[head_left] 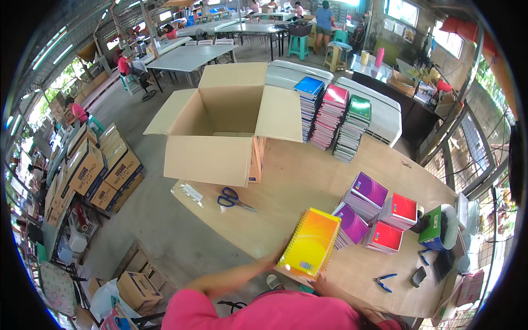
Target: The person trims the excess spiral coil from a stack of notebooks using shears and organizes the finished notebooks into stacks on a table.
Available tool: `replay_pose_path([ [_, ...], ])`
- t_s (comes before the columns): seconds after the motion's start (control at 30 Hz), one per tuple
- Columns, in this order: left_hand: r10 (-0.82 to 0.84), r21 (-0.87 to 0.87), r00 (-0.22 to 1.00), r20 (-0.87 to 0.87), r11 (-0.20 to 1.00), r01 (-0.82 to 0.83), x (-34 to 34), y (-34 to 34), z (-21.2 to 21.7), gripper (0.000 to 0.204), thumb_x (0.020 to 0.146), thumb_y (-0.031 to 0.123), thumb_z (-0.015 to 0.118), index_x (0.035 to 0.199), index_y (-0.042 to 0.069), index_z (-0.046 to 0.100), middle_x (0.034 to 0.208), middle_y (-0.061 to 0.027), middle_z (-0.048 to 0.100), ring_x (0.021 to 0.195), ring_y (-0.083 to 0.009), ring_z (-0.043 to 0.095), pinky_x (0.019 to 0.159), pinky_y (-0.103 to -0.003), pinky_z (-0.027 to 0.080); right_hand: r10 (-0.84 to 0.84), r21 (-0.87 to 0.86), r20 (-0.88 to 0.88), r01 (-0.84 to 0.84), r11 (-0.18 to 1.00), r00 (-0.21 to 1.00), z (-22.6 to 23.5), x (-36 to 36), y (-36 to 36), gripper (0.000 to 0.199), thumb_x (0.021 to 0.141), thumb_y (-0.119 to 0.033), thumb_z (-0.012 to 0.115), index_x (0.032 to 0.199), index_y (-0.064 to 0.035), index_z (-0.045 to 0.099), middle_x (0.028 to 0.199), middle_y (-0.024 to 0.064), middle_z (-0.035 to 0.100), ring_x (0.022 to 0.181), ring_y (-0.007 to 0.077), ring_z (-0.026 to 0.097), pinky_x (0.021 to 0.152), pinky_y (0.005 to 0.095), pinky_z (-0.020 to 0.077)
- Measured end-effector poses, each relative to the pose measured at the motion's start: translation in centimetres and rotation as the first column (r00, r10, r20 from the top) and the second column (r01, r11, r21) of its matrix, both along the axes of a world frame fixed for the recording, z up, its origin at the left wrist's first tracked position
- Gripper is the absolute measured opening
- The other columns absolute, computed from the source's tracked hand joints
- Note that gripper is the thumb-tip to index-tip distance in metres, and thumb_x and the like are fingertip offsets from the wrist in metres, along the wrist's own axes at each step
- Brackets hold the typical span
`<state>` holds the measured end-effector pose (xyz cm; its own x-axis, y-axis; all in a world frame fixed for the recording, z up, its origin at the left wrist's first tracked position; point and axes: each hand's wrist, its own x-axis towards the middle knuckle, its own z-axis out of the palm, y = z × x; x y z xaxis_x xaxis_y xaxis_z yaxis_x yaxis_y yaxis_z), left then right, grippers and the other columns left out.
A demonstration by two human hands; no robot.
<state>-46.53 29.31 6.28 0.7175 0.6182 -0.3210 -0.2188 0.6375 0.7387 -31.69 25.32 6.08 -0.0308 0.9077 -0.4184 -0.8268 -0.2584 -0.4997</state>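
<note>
— What sits far on the wooden table (308,170)?

— An open cardboard box (220,129), flaps spread, and right of it three tall piles of notebooks (333,115) topped blue, pink and green.

— And nearer?

— Blue-handled scissors (234,199) just beside a clear plastic bag (190,193). To the right, low stacks of purple and red notebooks (379,212), then blue pliers (383,281) near the table's near edge.

Between both hands, the notebook stack (310,243) has a glossy yellow-orange cover and a wire spiral. Under it, the table (308,176) is matt bare plywood. Beyond, the box (212,159) is dull brown cardboard.
</note>
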Motion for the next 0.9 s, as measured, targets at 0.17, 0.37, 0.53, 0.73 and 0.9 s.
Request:
replay_pose_path([
  [0.17, -0.058, 0.027, 0.997, -0.056, 0.998, 0.06, -1.3, 7.8, 0.9, 0.066, 0.102, 0.054, 0.036, 0.151, 0.01, 0.035, 0.153, -0.0083, 0.039, 0.14, -0.021, 0.037, 0.116, -0.037, 0.028, -0.041, 0.094, -0.078, 0.048, 0.994, 0.996, 0.8, -1.9, 4.0, 0.089, 0.089, -0.079, 0.031, 0.149, -0.014, 0.037, 0.146, 0.0128, 0.047, 0.128, 0.0342, 0.051, 0.103, 0.0531, 0.0461],
  [0.37, -0.059, 0.036, 0.993, -0.102, 0.997, 0.063, 0.7, 18.0, 1.1, 0.065, 0.102, 0.053, 0.037, 0.15, 0.011, 0.036, 0.153, -0.0081, 0.04, 0.14, -0.0212, 0.037, 0.116, -0.038, 0.027, -0.15, 0.121, -0.223, 0.18, 0.976, 0.963, 1.8, -1.4, 12.6, 0.09, 0.091, -0.077, 0.033, 0.15, -0.0095, 0.031, 0.145, 0.0143, 0.046, 0.126, 0.0334, 0.053, 0.1, 0.0498, 0.0504],
  [0.53, -0.051, 0.066, 0.989, -0.139, 0.996, 0.061, 4.0, 25.1, 0.7, 0.064, 0.101, 0.052, 0.038, 0.15, 0.011, 0.037, 0.153, -0.0079, 0.04, 0.14, -0.0214, 0.037, 0.116, -0.039, 0.027, -0.346, 0.086, -0.112, 0.356, 0.93, 0.931, -0.9, 1.4, 19.4, 0.086, 0.094, -0.072, 0.035, 0.146, -0.0043, 0.028, 0.141, 0.0181, 0.048, 0.123, 0.0305, 0.056, 0.102, 0.0446, 0.0507],
  [0.73, -0.059, 0.095, 0.988, -0.143, 0.993, 0.073, 9.5, 31.9, -0.7, 0.063, 0.101, 0.052, 0.04, 0.149, 0.012, 0.039, 0.152, -0.0077, 0.041, 0.14, -0.0216, 0.038, 0.116, -0.04, 0.026, -0.524, 0.129, -0.012, 0.521, 0.844, 0.851, -1.6, 6.4, 25.2, 0.09, 0.094, -0.071, 0.037, 0.151, -0.0029, 0.02, 0.145, 0.0193, 0.043, 0.127, 0.0291, 0.052, 0.105, 0.0409, 0.0466],
  [0.9, -0.037, 0.105, 0.988, -0.15, 0.993, 0.053, 12.4, 36.1, -2.5, 0.062, 0.1, 0.051, 0.041, 0.149, 0.012, 0.04, 0.152, -0.0075, 0.041, 0.139, -0.0217, 0.038, 0.116, -0.041, 0.025, -0.618, 0.048, 0.008, 0.617, 0.785, 0.786, -1.3, 8.8, 28.1, 0.095, 0.093, -0.073, 0.038, 0.155, -0.0066, 0.011, 0.15, 0.0205, 0.035, 0.131, 0.031, 0.049, 0.105, 0.0422, 0.0474],
])
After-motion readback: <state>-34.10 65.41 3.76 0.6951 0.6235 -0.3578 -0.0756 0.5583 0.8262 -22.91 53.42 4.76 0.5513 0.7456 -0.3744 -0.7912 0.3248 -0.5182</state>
